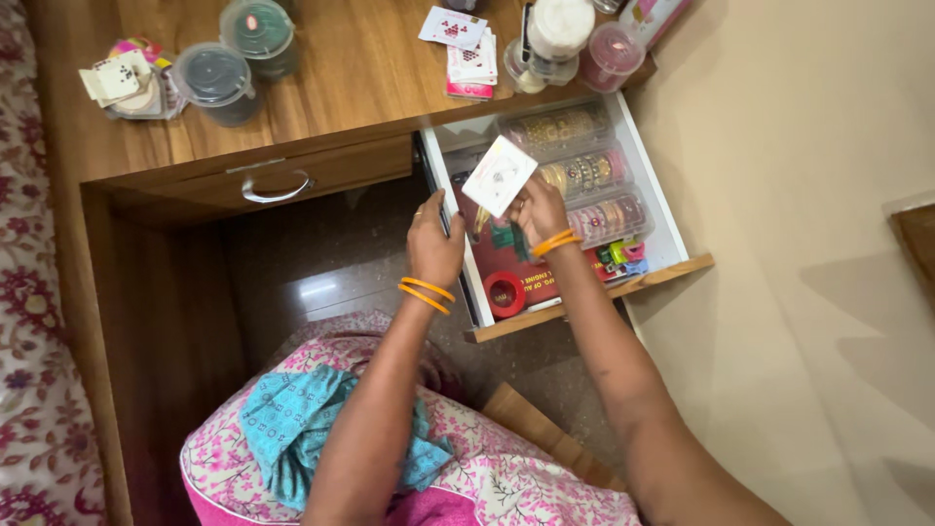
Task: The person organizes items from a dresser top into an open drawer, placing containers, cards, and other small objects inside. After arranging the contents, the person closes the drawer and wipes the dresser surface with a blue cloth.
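my right hand (pixel 539 212): fingers pinched on a white card (pixel 499 175), held tilted above the open drawer (pixel 672 255); my left hand (pixel 434 244): resting at the drawer's left edge, fingers curled over it, whether they grip anything i cannot tell; orange bangles (pixel 427 294) on the left wrist, more of the same on the right; drawer, pulled out from the desk (pixel 331 78): three clear boxes of bangles (pixel 584 173) in a row toward the back, a red box (pixel 506 261) under my right hand, a red ring (pixel 504 293) near the front, small bright bits (pixel 621 257) at the front right; desk top: a stack of playing cards (pixel 469 56) just behind the drawer, one card (pixel 453 27) lying loose on it; round lidded tubs (pixel 216 78) to the left, more cards (pixel 117 78) beside them; white and pink jars (pixel 575 44) at the right; closed drawer with a metal handle (pixel 276 187) to the left of the open one; my lap: pink flowered cloth (pixel 321 360), a teal cloth (pixel 297 429) on it.
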